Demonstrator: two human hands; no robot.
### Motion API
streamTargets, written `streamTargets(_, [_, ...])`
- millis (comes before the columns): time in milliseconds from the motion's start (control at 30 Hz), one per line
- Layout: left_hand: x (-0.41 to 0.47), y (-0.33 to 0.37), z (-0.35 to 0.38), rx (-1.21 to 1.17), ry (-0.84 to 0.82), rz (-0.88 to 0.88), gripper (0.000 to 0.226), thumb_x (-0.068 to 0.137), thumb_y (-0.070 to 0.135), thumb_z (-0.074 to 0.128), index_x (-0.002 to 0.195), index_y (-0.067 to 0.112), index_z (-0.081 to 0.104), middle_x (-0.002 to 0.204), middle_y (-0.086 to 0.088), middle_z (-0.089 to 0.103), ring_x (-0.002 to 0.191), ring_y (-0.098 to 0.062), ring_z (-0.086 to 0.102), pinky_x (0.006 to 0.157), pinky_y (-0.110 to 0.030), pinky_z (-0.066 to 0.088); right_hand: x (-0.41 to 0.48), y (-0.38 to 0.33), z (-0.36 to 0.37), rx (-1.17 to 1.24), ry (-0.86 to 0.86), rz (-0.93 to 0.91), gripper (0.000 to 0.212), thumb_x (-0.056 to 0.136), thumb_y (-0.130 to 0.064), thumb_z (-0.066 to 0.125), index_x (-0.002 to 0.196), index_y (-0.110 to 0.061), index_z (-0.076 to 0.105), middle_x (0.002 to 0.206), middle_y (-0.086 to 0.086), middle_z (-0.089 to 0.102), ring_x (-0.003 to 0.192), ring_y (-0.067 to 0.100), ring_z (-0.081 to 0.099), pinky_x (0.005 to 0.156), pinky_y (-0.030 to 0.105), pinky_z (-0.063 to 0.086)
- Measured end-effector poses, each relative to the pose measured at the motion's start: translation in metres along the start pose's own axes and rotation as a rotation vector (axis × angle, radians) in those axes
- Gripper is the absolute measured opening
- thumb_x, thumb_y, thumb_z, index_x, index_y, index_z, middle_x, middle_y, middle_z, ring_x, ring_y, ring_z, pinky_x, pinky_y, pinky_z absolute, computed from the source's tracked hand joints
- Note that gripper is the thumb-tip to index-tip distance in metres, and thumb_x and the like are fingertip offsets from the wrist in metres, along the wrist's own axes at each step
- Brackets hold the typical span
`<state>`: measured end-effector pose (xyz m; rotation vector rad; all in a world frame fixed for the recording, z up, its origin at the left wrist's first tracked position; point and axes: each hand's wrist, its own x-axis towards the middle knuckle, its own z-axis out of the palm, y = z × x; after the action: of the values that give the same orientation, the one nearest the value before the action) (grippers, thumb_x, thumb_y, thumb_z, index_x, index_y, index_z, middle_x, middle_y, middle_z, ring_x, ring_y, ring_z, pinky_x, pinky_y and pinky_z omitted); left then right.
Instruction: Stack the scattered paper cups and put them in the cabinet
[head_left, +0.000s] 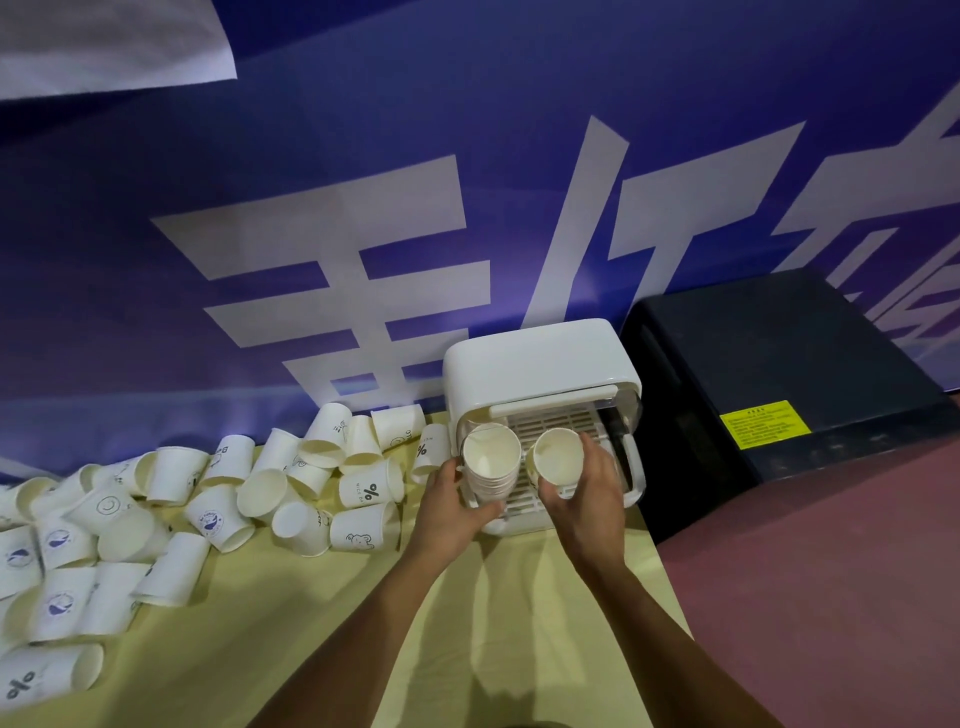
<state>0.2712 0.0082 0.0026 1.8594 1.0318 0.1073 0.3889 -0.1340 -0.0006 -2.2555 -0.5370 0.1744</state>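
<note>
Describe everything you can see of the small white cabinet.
The cabinet is a small white box, plastic by its look, with rounded corners and a smooth top. Its front stands open, showing a white slatted rack inside. It sits upright at the far right end of the yellow table, close beside a dark box. The left hand holds a cup stack and the right hand a cup at its opening; whether they touch the rack cannot be told.
</note>
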Motion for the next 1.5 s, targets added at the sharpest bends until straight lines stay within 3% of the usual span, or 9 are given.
streamTargets(133, [0.008,0.002,0.012,0.014,0.042,-0.026,0.095,0.064,0.042,0.090,0.143,0.018,0.042,0.137,0.001,0.049,0.127,-0.018,0.048,0.102,-0.032,0.044,0.011,0.009,0.013,-0.079,-0.067,0.021,0.078,0.076,-0.030,0.081,0.142,-0.011,0.045,0.135,0.008,0.051,0.123,0.027,0.051,0.102,0.044,0.047])
streamTargets(333, [0.013,0.003,0.031,0.032,0.150,-0.044,0.094,0.058,0.048,0.089,0.137,0.021,0.047,0.129,0.000,0.056,0.120,-0.020,0.056,0.097,-0.041,0.052,0.024,0.018,0.026,-0.137,-0.169,0.077,0.086,0.076,-0.033,0.083,0.146,-0.010,0.039,0.143,0.010,0.049,0.129,0.029,0.051,0.104,0.042,0.047])
streamTargets(500, [0.017,0.009,0.040,0.020,0.204,-0.042,0.084,0.066,0.043,0.087,0.138,0.022,0.048,0.133,-0.002,0.057,0.123,-0.023,0.056,0.099,-0.042,0.051,0.027,0.022,0.030,-0.155,-0.215,0.084,0.079,0.077,-0.034,0.082,0.142,-0.016,0.042,0.140,0.006,0.051,0.120,0.028,0.059,0.092,0.040,0.053])
streamTargets(733, [0.018,0.008,0.039,0.021,0.187,-0.022,0.087,0.066,0.045,0.087,0.140,0.024,0.045,0.135,0.000,0.056,0.125,-0.021,0.054,0.102,-0.043,0.049,0.027,0.021,0.026,-0.162,-0.208,0.051,0.088,0.075,-0.037,0.083,0.147,-0.011,0.038,0.145,0.009,0.048,0.130,0.029,0.051,0.104,0.042,0.048])
streamTargets(1033, [-0.006,0.004,0.020,0.044,0.167,-0.013,0.085,0.069,0.046,0.085,0.139,0.020,0.046,0.134,-0.001,0.053,0.120,-0.022,0.055,0.097,-0.037,0.049,-0.004,-0.001,0.005,-0.142,-0.085,-0.131,0.051,0.087,-0.028,0.074,0.131,-0.011,0.055,0.128,0.006,0.059,0.120,0.025,0.055,0.103,0.042,0.046])
streamTargets(1133, [-0.020,-0.007,0.007,-0.003,0.117,-0.003,0.076,0.073,0.040,0.084,0.137,0.019,0.048,0.132,0.001,0.054,0.119,-0.019,0.055,0.098,-0.037,0.049,-0.022,-0.013,0.004,-0.119,-0.068,-0.179,0.045,0.088,-0.025,0.072,0.129,-0.012,0.058,0.125,0.004,0.062,0.117,0.023,0.056,0.101,0.040,0.047])
streamTargets(1300, [-0.049,-0.042,-0.034,-0.106,0.045,-0.052,0.054,0.081,0.035,0.079,0.128,0.023,0.054,0.118,0.005,0.060,0.098,-0.010,0.061,0.084,-0.025,0.051,-0.062,-0.036,0.023,-0.099,-0.163,-0.288,0.038,0.088,-0.023,0.071,0.123,-0.014,0.061,0.116,0.001,0.065,0.108,0.023,0.060,0.091,0.039,0.051])
streamTargets(1500, [-0.081,-0.108,-0.117,-0.169,0.071,-0.065,0.031,0.087,0.030,0.073,0.113,0.019,0.061,0.109,0.003,0.064,0.094,-0.007,0.062,0.075,-0.011,0.046,-0.108,-0.089,0.080,-0.105,-0.350,-0.300,0.052,0.088,-0.034,0.071,0.134,-0.016,0.056,0.127,0.002,0.061,0.110,0.022,0.062,0.092,0.038,0.052])
